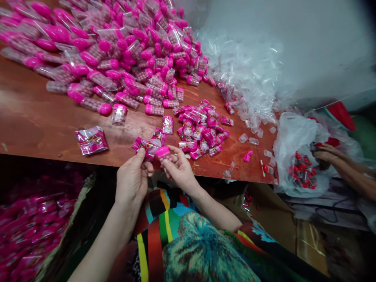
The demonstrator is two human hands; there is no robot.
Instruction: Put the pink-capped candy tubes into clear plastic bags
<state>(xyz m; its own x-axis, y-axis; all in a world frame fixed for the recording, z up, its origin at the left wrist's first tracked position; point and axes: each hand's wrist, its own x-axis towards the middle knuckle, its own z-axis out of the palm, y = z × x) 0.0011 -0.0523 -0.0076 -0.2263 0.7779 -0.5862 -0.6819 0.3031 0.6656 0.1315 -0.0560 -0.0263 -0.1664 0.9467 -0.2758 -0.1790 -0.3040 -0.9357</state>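
Near the table's front edge, my left hand (134, 174) pinches a pink printed wrapper (146, 146) between thumb and fingers. Beside it, my right hand (179, 169) grips a small clear candy bottle (163, 153) with a pink cap, its cap end toward the wrapper. Pale pink balls show through the bottle wall. Just behind my hands lie another wrapper (159, 136) and a small packet (168, 125). A filled bottle (119, 114) stands farther left, and a shiny pink packet (92, 140) lies flat by the edge.
A large heap of pink-capped bottles (117, 51) covers the table's back left. Wrapped packets (202, 127) are piled right of my hands, with clear empty bottles (249, 78) behind. At right, a co-worker's hand (326, 152) reaches over a plastic bag (289, 137). Pink packets (38, 227) fill a box below left.
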